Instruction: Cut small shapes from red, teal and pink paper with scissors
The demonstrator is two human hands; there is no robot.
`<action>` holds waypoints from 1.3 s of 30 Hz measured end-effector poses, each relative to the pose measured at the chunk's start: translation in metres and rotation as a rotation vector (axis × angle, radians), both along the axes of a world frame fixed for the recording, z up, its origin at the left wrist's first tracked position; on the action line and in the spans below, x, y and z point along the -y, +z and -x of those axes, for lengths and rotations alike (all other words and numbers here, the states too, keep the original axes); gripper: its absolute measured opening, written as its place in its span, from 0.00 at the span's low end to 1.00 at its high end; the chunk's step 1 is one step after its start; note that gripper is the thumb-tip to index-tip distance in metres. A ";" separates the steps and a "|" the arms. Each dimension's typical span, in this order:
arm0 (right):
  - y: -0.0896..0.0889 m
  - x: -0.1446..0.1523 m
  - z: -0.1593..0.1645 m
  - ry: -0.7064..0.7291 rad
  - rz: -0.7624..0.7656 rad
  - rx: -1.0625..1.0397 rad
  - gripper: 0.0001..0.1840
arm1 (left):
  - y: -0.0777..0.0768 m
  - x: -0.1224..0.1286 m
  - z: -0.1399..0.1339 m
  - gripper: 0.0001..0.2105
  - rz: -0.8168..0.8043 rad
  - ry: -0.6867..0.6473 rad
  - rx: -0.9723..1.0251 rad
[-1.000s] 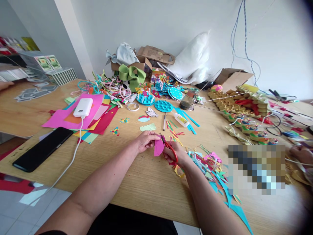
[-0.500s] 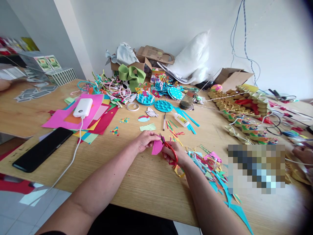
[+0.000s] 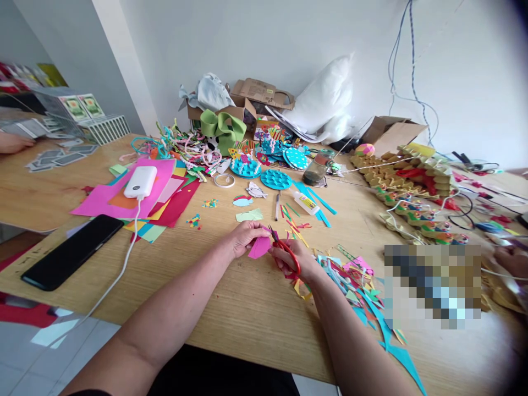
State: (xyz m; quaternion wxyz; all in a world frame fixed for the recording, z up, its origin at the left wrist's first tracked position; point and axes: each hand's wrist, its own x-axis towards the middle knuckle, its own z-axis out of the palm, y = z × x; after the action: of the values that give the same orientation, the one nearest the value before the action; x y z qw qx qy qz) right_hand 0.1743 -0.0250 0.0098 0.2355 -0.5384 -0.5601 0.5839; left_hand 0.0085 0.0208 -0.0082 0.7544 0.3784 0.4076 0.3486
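My left hand (image 3: 246, 236) pinches a small piece of pink paper (image 3: 259, 248) above the table. A pair of scissors (image 3: 290, 256) with red handles is in my right hand (image 3: 300, 262), its dark blades pointing up and left beside the paper's right edge. Whether the blades touch the paper I cannot tell. Just beyond my hands lie a pale green paper piece (image 3: 248, 215), a pen (image 3: 277, 206), a white glue bottle (image 3: 306, 203) and paper fish cutouts (image 3: 243, 200). Colourful paper scraps (image 3: 350, 278) spread to the right of my right wrist.
Coloured paper sheets (image 3: 181, 201) carry a white power bank (image 3: 141, 182), near a black phone (image 3: 71, 252). Blue dimpled discs (image 3: 275, 179) and a glass jar (image 3: 319, 167) stand farther back. Egg-carton pieces (image 3: 406, 179) lie right. Other people's hands (image 3: 15, 143) show at both sides.
The pink paper has turned and shifted slightly left, away from the scissors. My hands stay in nearly the same place. At far left, another person's hand has come farther into view.
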 end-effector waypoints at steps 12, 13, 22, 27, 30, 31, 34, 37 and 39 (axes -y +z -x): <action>0.002 0.000 0.000 0.010 0.018 0.020 0.19 | 0.002 0.001 -0.001 0.14 0.007 -0.002 0.024; 0.002 0.000 0.000 0.011 0.023 0.020 0.19 | 0.001 0.001 -0.001 0.14 0.003 -0.005 0.022; 0.004 0.000 -0.001 0.022 0.005 0.034 0.20 | 0.001 0.000 0.001 0.13 -0.022 -0.022 0.032; 0.003 0.000 0.000 0.005 0.014 0.024 0.19 | 0.000 0.000 0.001 0.13 0.007 -0.028 0.033; 0.003 0.001 0.000 0.000 0.017 0.015 0.19 | 0.000 0.000 0.001 0.14 0.025 -0.045 0.063; 0.003 0.001 0.000 -0.001 0.019 0.018 0.19 | 0.000 0.000 0.001 0.14 0.026 -0.048 0.073; 0.003 0.001 0.000 0.000 0.021 0.029 0.19 | -0.001 -0.001 0.001 0.13 0.002 -0.038 0.078; 0.002 0.000 -0.001 0.007 0.015 0.024 0.19 | 0.000 -0.001 0.001 0.12 -0.026 -0.016 0.059; 0.002 0.000 -0.001 0.012 0.015 0.020 0.19 | 0.000 -0.001 0.001 0.13 -0.032 -0.012 0.051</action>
State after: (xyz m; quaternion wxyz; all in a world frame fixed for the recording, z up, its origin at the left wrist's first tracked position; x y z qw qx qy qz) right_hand 0.1753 -0.0249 0.0114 0.2225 -0.5426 -0.5611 0.5842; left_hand 0.0074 0.0221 -0.0084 0.7605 0.3839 0.3805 0.3599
